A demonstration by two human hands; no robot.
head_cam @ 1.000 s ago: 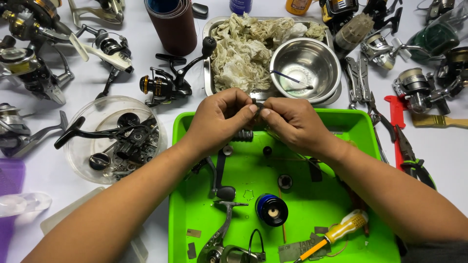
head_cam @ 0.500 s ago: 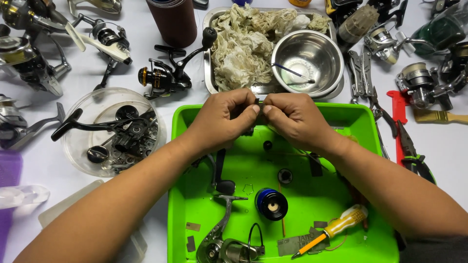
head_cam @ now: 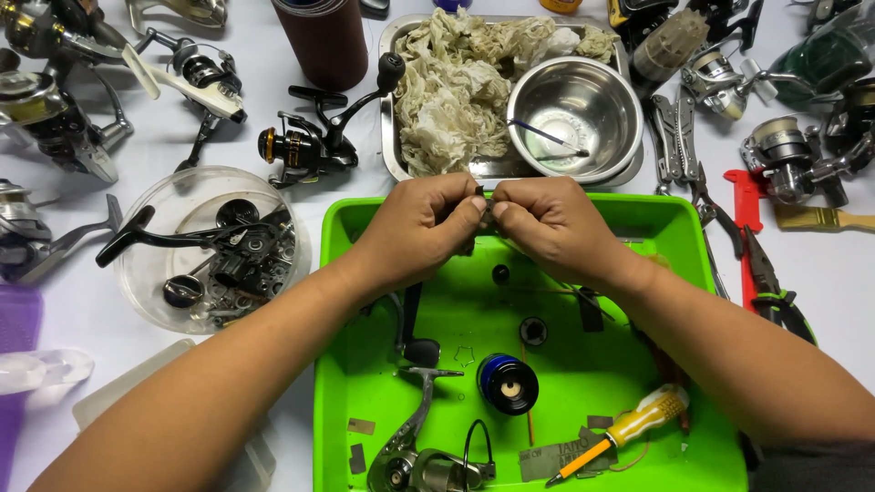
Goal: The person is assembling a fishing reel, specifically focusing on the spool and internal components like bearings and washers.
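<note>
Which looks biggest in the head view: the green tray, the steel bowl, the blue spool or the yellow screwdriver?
1. Green tray
2. Steel bowl
3. Yellow screwdriver, long but thin
4. Blue spool
The last two cover similar area, so their order is unsure.

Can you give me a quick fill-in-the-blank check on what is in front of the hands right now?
1. Both hands, left hand and right hand, pinch a small dark metal part above the bright ____ plastic tray.
2. The round blue spool lies ____ that tray.
3. The shiny steel bowl sits in a metal pan beside crumpled ____.

Missing words: green; inside; rags
</note>
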